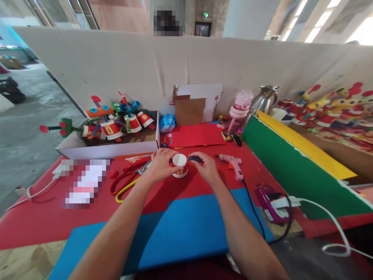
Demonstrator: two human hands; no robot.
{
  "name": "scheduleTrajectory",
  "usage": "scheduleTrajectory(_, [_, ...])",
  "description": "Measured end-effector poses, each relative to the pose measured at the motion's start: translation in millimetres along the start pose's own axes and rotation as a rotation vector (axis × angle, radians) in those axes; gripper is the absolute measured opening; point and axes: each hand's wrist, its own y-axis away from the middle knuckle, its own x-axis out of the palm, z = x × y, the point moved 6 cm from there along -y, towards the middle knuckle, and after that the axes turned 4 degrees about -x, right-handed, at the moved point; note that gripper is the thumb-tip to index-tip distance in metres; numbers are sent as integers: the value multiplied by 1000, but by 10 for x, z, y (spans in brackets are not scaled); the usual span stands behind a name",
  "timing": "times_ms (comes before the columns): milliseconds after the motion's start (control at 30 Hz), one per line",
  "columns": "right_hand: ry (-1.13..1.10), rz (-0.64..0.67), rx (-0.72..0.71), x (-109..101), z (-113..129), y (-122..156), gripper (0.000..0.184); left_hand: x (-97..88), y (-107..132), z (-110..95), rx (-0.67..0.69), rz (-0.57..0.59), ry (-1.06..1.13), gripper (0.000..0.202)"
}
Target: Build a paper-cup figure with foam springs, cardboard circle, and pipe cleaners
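Note:
A small paper cup (180,165), red and white, stands upside down on the red sheet (204,186) in front of me. My left hand (159,165) is closed around its left side. My right hand (206,166) pinches a dark blue coiled strip (194,158) that reaches the cup's right side. Both forearms stretch over a blue sheet (180,229) near the table's front edge.
Red scissors (128,177) lie left of my left hand, a pink glue gun (233,162) with a black cord to the right. A white box (107,146) of finished cup figures sits back left. A bottle (240,107), a kettle (264,99) and green and yellow boards (291,167) are at right.

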Motion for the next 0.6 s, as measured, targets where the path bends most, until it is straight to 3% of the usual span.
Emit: scheduleTrajectory(600, [-5,23,15,54,7,0,13,3,10,-8,2,-9,41,39])
